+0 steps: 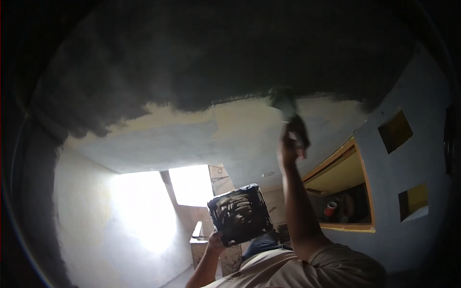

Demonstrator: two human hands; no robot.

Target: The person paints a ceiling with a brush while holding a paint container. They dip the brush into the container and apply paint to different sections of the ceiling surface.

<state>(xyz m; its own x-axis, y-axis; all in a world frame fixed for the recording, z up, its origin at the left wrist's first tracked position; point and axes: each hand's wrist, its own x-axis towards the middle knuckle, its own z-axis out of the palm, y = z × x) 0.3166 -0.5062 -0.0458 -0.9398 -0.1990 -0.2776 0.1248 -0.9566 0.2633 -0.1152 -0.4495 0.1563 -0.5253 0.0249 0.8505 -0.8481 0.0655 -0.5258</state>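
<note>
My right hand (pixel 289 149) is stretched up, closed around the handle of a wide, flat tool (pixel 284 103), either a brush or a trowel; blur hides which. The tool's end is at the ragged border between a dark coating (pixel 230 57) and the pale, patchy surface (pixel 192 137) it partly covers. Lower down, my left hand (pixel 216 243) grips the corner of a square black tray (pixel 240 214). Dark, wet-looking streaks and smears lie across the tray, with its face tilted into view.
On the right, an opening with an orange-yellow frame (pixel 370 201) shows a red-and-white container (pixel 330 208) inside. Two square niches (pixel 395 131) are set in the blue-grey wall (pixel 379 177). Bright light comes through an opening (pixel 190 185) at lower left, beside a pale wall (pixel 86 206).
</note>
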